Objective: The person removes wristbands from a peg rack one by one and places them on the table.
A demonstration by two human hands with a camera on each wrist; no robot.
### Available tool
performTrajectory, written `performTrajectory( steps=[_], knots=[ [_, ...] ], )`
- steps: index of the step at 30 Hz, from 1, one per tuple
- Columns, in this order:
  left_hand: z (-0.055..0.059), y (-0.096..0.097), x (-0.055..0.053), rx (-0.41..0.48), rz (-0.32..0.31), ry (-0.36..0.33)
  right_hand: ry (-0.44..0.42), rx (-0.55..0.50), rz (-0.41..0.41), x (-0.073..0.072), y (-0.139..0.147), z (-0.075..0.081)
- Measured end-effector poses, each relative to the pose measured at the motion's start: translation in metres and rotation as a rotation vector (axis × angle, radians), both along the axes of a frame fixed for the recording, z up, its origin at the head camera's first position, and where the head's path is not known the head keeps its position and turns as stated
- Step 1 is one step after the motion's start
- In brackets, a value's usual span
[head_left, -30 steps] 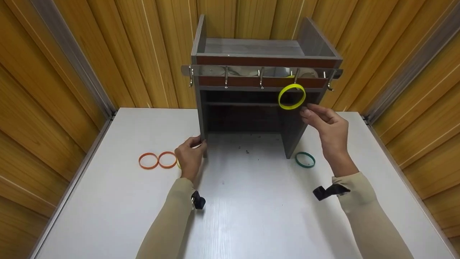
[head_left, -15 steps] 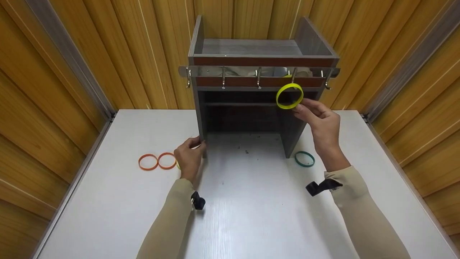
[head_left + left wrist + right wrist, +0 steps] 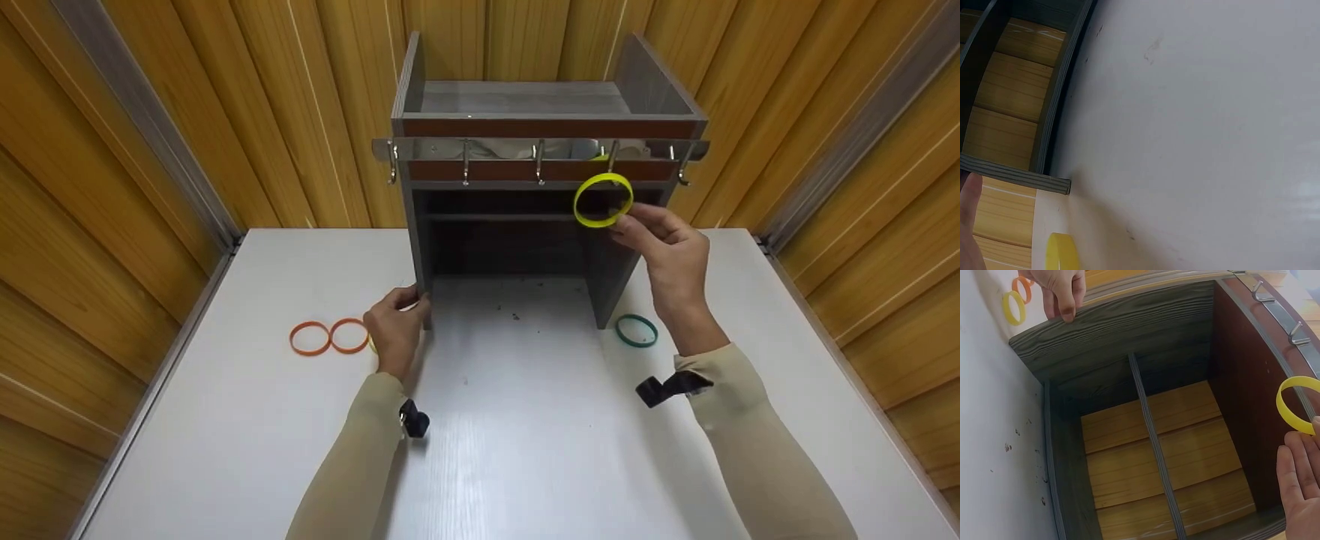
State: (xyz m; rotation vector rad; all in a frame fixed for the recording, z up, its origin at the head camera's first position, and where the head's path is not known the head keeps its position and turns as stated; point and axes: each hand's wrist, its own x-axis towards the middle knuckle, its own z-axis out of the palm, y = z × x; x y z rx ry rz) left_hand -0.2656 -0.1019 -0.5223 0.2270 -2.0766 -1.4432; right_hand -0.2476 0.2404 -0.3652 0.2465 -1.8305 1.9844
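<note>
My right hand (image 3: pixel 675 262) pinches the lower right edge of a yellow silicone wristband (image 3: pixel 577 206) between thumb and fingers. The band's top overlaps the tip of a metal hook (image 3: pixel 613 161) on the hook rail (image 3: pixel 502 149). In the right wrist view the yellow wristband (image 3: pixel 1280 404) stands upright beyond the fingertips of my right hand (image 3: pixel 1302 475). My left hand (image 3: pixel 396 328) grips the front edge of the left side panel (image 3: pixel 420 247) of a grey wooden shelf unit. A finger of the left hand (image 3: pixel 970 208) shows beside that panel in the left wrist view.
Two orange wristbands (image 3: pixel 309 354) lie side by side on the white table (image 3: pixel 510 420), left of the left hand. Another yellow wristband (image 3: pixel 1062 252) lies partly behind that hand. A green wristband (image 3: pixel 637 346) lies by the shelf's right leg. Wood-patterned walls (image 3: pixel 337 112) enclose the table.
My right hand has shifted slightly left and its fingertips now overlap the yellow wristband's lower right edge. The left hand keeps its place on the panel. The head view has shifted slightly.
</note>
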Motion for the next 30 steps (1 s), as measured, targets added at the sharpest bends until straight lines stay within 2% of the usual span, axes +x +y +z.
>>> performTrajectory(
  steps=[7,13,22,30],
  knots=[
    [-0.001,-0.002,-0.001,-0.004,0.007,-0.01,0.002,-0.016,-0.004,0.001,-0.001,0.003],
    [-0.001,-0.003,-0.002,-0.004,0.006,0.003,0.003,-0.059,-0.002,0.003,-0.003,0.007],
    [-0.003,-0.004,-0.002,-0.011,0.003,0.015,0.028,-0.068,-0.018,0.004,-0.004,0.013],
    [-0.002,-0.004,-0.002,-0.004,0.002,-0.009,0.053,-0.102,-0.017,0.006,-0.004,0.017]
  ],
)
